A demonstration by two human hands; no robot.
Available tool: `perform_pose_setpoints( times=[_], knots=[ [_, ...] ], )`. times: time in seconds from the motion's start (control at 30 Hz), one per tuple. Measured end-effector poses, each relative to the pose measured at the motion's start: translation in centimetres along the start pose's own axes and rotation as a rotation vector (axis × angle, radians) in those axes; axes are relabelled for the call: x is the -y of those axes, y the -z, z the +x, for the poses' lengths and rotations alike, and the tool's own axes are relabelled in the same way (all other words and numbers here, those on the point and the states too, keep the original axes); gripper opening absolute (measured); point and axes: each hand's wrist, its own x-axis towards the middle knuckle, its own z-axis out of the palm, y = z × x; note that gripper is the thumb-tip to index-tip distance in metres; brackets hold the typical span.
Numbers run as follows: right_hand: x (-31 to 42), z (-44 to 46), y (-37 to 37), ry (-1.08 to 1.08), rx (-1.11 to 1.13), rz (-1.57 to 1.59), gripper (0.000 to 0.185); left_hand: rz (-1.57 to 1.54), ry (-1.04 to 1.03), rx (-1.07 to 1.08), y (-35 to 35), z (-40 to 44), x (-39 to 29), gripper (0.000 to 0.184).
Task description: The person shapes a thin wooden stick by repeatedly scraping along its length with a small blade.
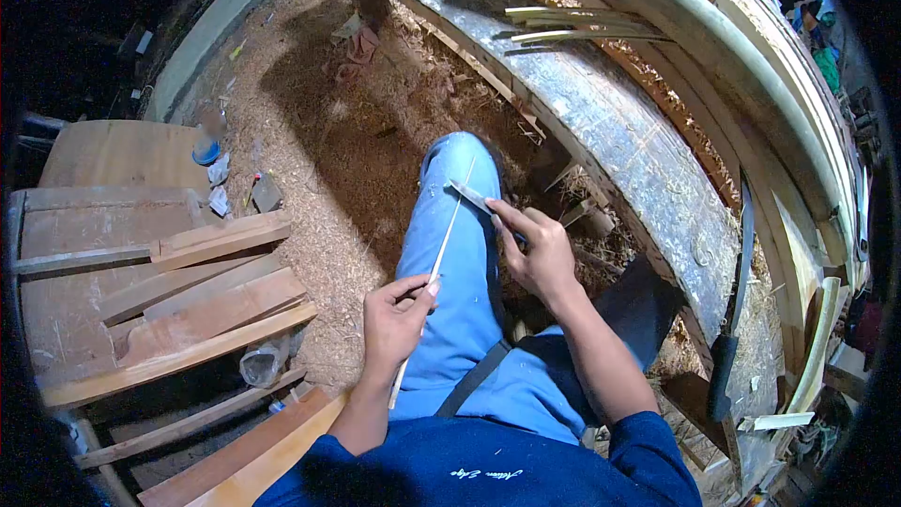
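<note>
My left hand is closed in a pinch around a thin pale wooden strip. The strip runs from beneath my wrist up over the thigh of the light blue jeans, its far tip close to the knee. In my right hand is a small knife, its metal blade pointing left and lying across the strip near the far end. The fingers hide the knife's handle. Whether the edge bites into the wood cannot be made out.
A worn bench plank curves along my right, bearing several thin strips and a large knife with a black handle. Behind it lies a thick bamboo pole. Boards are stacked at left, near a blue container. Shavings cover the floor.
</note>
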Motion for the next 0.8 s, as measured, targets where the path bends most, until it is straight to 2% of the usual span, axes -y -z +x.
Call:
perform_pose_setpoints(
  times=[0.27,0.4,0.63,0.8],
  knots=[
    [0.7,-0.7,-0.2,0.010,0.024,-0.043,0.029,-0.018,-0.132,0.099,-1.7,5.9,-2.5,0.021],
    [0.6,-0.6,-0.2,-0.016,0.026,-0.029,0.031,0.046,-0.200,0.054,-3.7,8.2,-2.8,0.021],
    [-0.5,-0.8,-0.8,-0.016,0.020,0.031,0.032,0.121,-0.170,0.068,-4.5,8.4,-3.3,0.023],
    [-0.7,-1.2,-1.4,0.019,-0.017,-0.009,0.035,-0.054,-0.146,0.079,-4.3,8.5,-1.6,0.022]
  ],
)
